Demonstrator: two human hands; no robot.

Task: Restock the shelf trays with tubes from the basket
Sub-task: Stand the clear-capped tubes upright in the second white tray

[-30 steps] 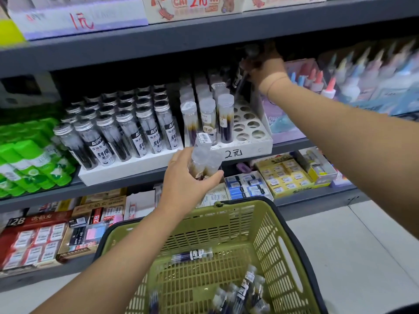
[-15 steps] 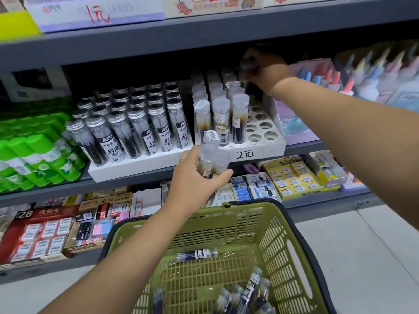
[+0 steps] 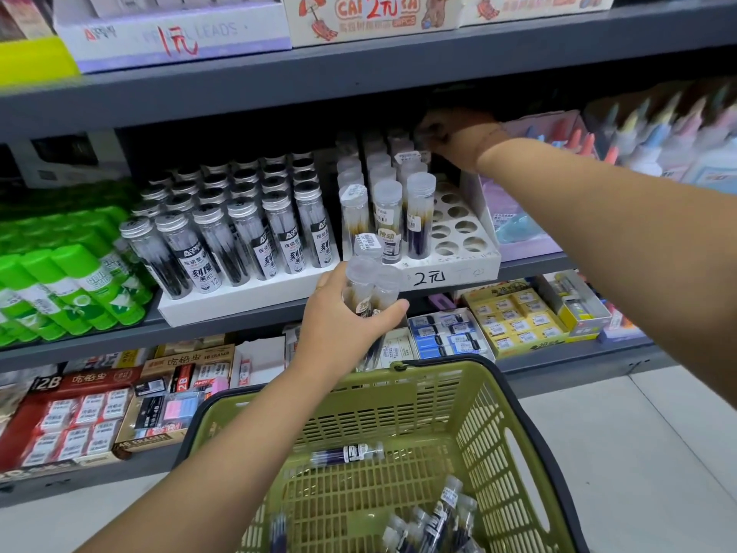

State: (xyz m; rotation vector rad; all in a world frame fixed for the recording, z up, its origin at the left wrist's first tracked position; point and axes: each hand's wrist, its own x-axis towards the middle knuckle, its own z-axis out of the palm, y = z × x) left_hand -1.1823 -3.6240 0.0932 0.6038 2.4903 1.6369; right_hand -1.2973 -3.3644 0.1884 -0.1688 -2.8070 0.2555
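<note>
**Shelving** [image 3: 359, 73]: grey, in tiers, spanning the full width of the frame.

**Basket** [image 3: 399, 425]: olive-green plastic with a black rim, lower centre, in front of the bottom tier.

**Left tray** [image 3: 247, 301]: white, on the middle tier left of centre. It is packed with silver-capped tubes [image 3: 239, 237] bearing black labels, all leaning back.

**Right tray** [image 3: 458, 269]: white, marked "2元" on its front edge, at the centre of the frame just beside the left tray. Clear-capped tubes [image 3: 418, 213] stand in its left columns; the round holes on its right show unfilled.

**Glue sticks** [image 3: 79, 281]: green, at the far left of the middle tier.

**Glue bottles** [image 3: 658, 141]: blurred, upper right.

**Eraser boxes** [image 3: 79, 417]: bottom tier, lower left.

**Right hand** [image 3: 454, 133]: upper right of centre, reaching into the shadow at the back row of the right tray. It is dark and blurred, so its grasp cannot be told.

**Left hand** [image 3: 343, 325]: centre of the frame, just below the right tray's front edge. Its fingers and thumb are wrapped round the held tubes [image 3: 371, 285], a small bundle with caps up.

**Loose tubes** [image 3: 438, 516]: clustered in the basket at the bottom edge of the frame.

**Single tube** [image 3: 347, 455]: lying alone on the basket floor.
</note>
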